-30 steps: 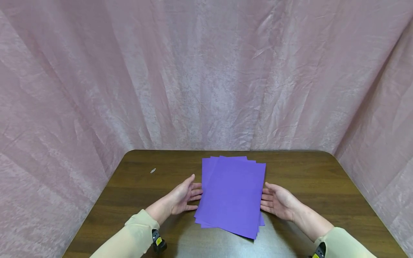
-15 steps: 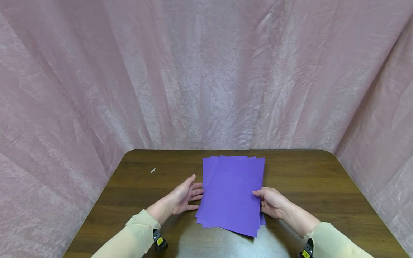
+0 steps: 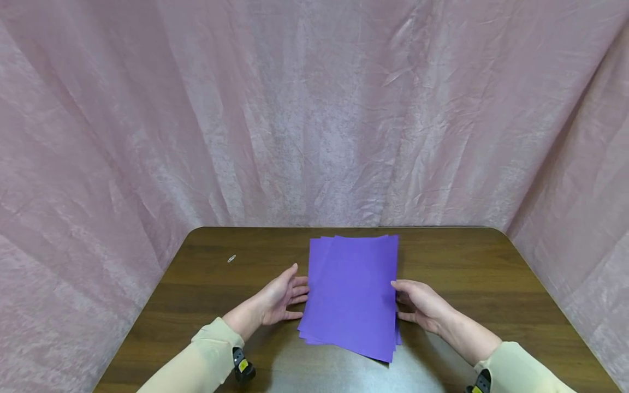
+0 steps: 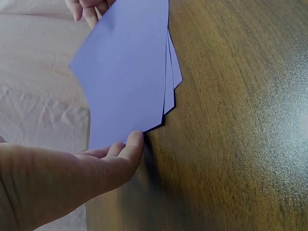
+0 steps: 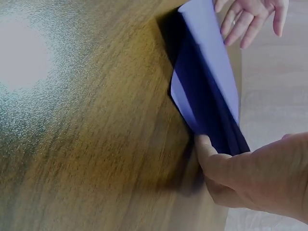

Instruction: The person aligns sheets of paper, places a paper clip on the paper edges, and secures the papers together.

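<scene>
A loose stack of several purple paper sheets (image 3: 351,295) lies on the wooden table, its edges fanned unevenly. My left hand (image 3: 279,301) is at its left side, thumb raised and fingers straight. In the left wrist view its fingertips (image 4: 137,138) meet the edge of the paper. On the opposite side, my right hand (image 3: 425,305) pinches the raised right edge, thumb tip over the top and fingers at the side. The right wrist view shows the upper paper (image 5: 209,53) lifted above a lower sheet (image 5: 185,96), with a dark gap between.
A small paper clip (image 3: 231,258) lies on the wooden table (image 3: 206,284) toward the back left. Pink curtains (image 3: 314,109) hang behind the table and along its sides. Light reflects off the tabletop near the front.
The right hand has come in from beside the stack, thumb onto the paper, and raised its right edge. The upper sheets' right edge has shifted slightly left. The left hand stays nearly still.
</scene>
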Available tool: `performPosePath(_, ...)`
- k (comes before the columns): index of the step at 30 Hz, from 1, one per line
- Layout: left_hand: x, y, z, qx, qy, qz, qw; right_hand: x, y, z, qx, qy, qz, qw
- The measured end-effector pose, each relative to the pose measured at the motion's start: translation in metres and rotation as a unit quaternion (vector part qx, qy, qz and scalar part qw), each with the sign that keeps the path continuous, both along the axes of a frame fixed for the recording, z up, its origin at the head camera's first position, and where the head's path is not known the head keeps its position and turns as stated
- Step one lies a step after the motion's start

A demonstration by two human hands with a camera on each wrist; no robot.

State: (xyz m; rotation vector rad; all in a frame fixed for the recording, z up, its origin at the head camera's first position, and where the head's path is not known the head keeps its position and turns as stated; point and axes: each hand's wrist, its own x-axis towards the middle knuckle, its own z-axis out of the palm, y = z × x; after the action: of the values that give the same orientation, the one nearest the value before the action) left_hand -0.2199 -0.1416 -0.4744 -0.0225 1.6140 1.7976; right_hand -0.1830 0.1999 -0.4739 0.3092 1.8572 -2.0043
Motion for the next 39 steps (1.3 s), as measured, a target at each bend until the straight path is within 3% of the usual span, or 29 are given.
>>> performPosePath(10, 0.000, 0.000, -0.002, 0.001, -0.003, 0.002, 1.0000, -0.006, 0.002, -0.006, -0.037, -0.010, 0.007, 0.9992)
performPosePath(20, 0.001, 0.002, -0.005, 0.003, -0.005, 0.000, 1.0000, -0.010, -0.001, -0.033, -0.077, -0.001, 0.018, 0.9969)
performPosePath(23, 0.000, 0.002, -0.006, -0.004, -0.002, 0.013, 0.9999, -0.009, -0.002, -0.037, -0.078, 0.002, 0.012, 0.9969)
performPosePath(27, 0.000, 0.002, -0.008, -0.013, 0.008, 0.053, 0.9985, -0.007, -0.002, -0.040, -0.068, -0.003, -0.015, 0.9976)
performPosePath(32, 0.000, 0.005, -0.013, 0.009, 0.010, 0.092, 0.9956, -0.005, -0.001, -0.040, -0.075, -0.006, -0.031, 0.9967)
performPosePath(39, -0.004, 0.015, -0.022, 0.061, -0.023, 0.084, 0.9944, -0.003, -0.003, -0.035, -0.121, -0.001, 0.003, 0.9927)
